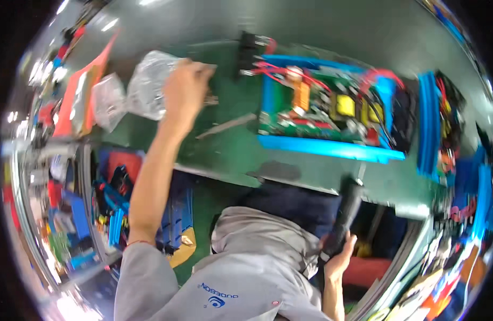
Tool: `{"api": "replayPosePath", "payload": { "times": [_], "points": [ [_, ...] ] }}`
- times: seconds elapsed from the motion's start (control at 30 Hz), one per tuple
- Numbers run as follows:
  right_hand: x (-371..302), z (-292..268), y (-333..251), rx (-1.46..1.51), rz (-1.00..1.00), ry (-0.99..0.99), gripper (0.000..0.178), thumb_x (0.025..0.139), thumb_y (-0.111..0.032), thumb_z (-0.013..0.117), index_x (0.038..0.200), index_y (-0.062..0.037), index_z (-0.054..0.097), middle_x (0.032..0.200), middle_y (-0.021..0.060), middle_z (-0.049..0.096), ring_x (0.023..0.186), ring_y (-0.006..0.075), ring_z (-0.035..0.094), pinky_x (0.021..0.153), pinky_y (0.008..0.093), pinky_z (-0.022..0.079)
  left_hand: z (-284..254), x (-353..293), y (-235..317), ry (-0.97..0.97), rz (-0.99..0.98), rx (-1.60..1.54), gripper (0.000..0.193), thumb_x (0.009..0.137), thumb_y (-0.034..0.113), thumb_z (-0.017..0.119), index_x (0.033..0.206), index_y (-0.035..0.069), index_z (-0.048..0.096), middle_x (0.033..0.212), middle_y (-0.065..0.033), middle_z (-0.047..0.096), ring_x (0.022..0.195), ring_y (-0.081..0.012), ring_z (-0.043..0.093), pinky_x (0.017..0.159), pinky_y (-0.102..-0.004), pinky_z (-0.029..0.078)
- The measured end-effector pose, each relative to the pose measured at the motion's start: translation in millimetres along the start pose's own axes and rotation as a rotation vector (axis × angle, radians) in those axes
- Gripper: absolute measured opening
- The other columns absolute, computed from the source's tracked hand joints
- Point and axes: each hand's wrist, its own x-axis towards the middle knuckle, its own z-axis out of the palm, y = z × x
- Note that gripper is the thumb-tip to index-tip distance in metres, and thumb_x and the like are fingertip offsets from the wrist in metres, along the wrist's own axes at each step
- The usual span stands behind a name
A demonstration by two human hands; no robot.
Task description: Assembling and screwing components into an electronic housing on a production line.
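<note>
My left hand (186,88) reaches over the bench at the right edge of a clear plastic bag (146,85). Its fingers are curled together and somewhat blurred; whatever they pinch is hidden. Down by the bench's front edge, my right hand (340,257) grips a black, rod-shaped electric screwdriver (347,208), its far end pointing up toward the bench. Across the bench from that tool lies a blue open-topped housing (332,148) with a green circuit board (310,122), a yellow transformer (345,105) and red wires inside. A black block (247,53) with red leads sits at its left corner.
A thin strip (226,126) lies between the left hand and the housing. Left of the big bag are a smaller clear bag (109,100) and an orange sheet (78,96). Another blue housing (428,123) stands at the right. Bins with blue parts (117,222) are below left.
</note>
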Motion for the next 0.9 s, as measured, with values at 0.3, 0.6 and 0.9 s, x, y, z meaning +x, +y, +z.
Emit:
{"api": "replayPosePath", "payload": {
  "times": [0.3,0.6,0.9],
  "points": [
    [-13.7,28.1,-23.9,-0.47,-0.205,-0.286,0.06,0.108,-0.05,0.024,0.137,-0.006,0.052,0.081,0.0023,0.063,0.074,0.0112,0.055,0.071,0.0289,0.046,-27.9,14.9,5.2,-0.084,-0.04,-0.346,0.033,0.102,0.031,0.057,0.114,0.002,0.067,0.102,-0.0113,0.073,0.09,-0.0217,0.071,0.075,-0.0321,0.053],
    [-7.2,28.8,-19.5,-0.356,-0.184,-0.318,0.062,0.11,-0.048,0.025,0.134,0.0002,0.054,0.078,0.0031,0.06,0.074,0.0118,0.055,0.072,0.0272,0.044,-34.5,-27.2,149.7,-0.432,0.294,-0.643,0.031,0.104,0.022,0.056,0.118,-0.005,0.062,0.111,-0.0148,0.072,0.092,-0.0155,0.067,0.086,-0.0283,0.051],
    [-1.2,31.3,-19.2,-0.287,-0.18,-0.382,0.063,0.11,-0.049,0.023,0.132,0.0015,0.054,0.079,0.004,0.06,0.072,0.011,0.053,0.07,0.0272,0.043,-21.7,-32.3,174.7,-0.54,0.4,-0.622,0.027,0.102,0.013,0.059,0.124,-0.001,0.067,0.109,-0.0125,0.073,0.098,-0.0174,0.07,0.088,-0.0268,0.053]
  ]
}}
